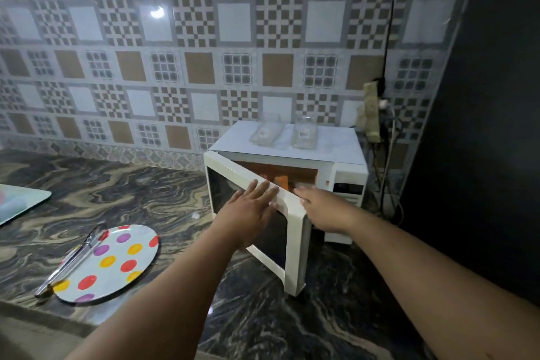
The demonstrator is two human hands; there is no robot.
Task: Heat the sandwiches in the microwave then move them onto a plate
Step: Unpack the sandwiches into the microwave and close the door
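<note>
Standing at right of centre on the marbled worktop (163, 184), the white microwave (347, 166) has its door (295, 231) swung partly open; orange shapes show in the lit cavity, too blurred to identify as sandwiches. The left hand (248, 213) lies flat on the door's outer face, fingers (260, 188) spread. The right hand (318, 204) reaches past the door's edge, fingers extended, holding nothing. At lower left, metal tongs (71, 260) rest across a polka-dot plate (117, 260). Two clear containers (304, 133) sit on the microwave's top.
</note>
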